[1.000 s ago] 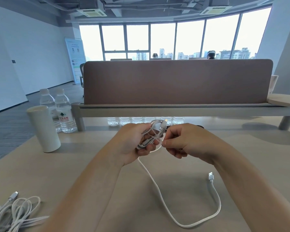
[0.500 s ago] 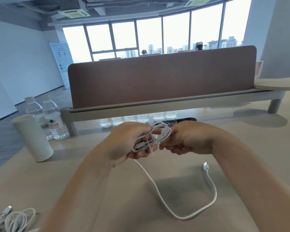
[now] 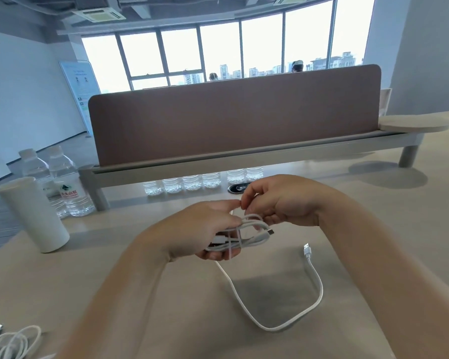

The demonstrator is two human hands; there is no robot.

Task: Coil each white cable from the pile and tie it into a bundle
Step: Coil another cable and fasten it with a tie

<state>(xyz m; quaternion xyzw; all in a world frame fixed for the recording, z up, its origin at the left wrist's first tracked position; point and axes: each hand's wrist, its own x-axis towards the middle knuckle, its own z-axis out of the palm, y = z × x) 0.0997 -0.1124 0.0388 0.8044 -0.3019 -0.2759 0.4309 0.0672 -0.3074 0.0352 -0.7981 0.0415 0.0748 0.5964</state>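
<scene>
- left hand (image 3: 205,230) is gripping the white cable (image 3: 246,235), which is folded into a small coil of several loops; thumb on top, fingers curled underneath, all held a bit above the table (image 3: 379,244)
- right hand (image 3: 285,203) is right up against the far end of that coil with its fingers curled in; thumb and index look like they're pinching a thin strand coming up off the coil, right by the left index tip. tbh the exact contact is hard to make out
- one strand runs crosswise over the middle of the loops
- a small plug (image 3: 270,232) pokes out of the coil's right end
- the loose part of the cable drops from under the left hand and lies on the table in a big U, out toward the camera and back up, ending in a USB plug (image 3: 307,249) that sits below the right hand, not touching it
- pile of cables (image 3: 11,342) sits in the bottom left corner of the table, well apart from both hands and partly cut off by the frame
- white cup (image 3: 34,216) stands upright on the left, with two water bottles (image 3: 71,189) just behind it
- brown divider panel (image 3: 233,117) runs across the back of the table, with a row of bottles (image 3: 192,182) showing underneath and a round black grommet (image 3: 237,188) just beyond the right hand
</scene>
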